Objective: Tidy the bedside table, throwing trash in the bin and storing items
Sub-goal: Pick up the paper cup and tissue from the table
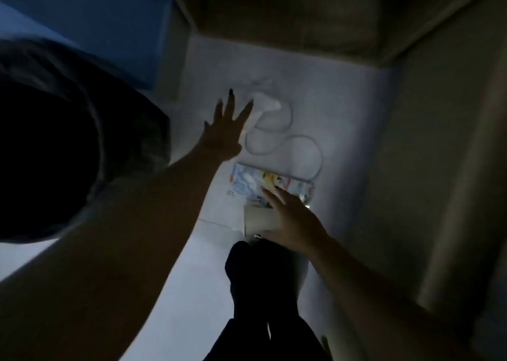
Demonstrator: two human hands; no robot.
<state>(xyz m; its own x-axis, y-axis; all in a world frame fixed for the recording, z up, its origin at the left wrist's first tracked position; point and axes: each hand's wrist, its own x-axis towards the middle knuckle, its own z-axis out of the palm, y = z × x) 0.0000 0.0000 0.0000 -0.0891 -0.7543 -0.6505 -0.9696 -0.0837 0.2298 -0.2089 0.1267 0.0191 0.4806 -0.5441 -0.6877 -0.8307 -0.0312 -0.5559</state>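
A crumpled white tissue (264, 105) lies near the back of the pale bedside surface (345, 130), and it reads as the trash this job calls for. The left hand (223, 133) hovers just beside it with fingers spread wide and nothing in its grip, the fingertips near the tissue's left edge, probably so it can be scooped up in one sweep. A thin white cable (288, 138) loops in loose curls from the tissue toward the front; it looks like something to store rather than bin.

Closer to the person, a flat, colourfully printed plastic packet (247, 181) lies on the surface. The right hand (290, 218) rests flat and open across the packet's near edge and a plain pale box (256, 220) just beside it, gripping neither, perhaps to steady or gather them. The packet's print shows blue, yellow and white patches, but the dim light and blur leave no lettering or brand legible.

A dark round bin (46, 152) sits at the left, near the left arm, within easy reach for dropping trash.
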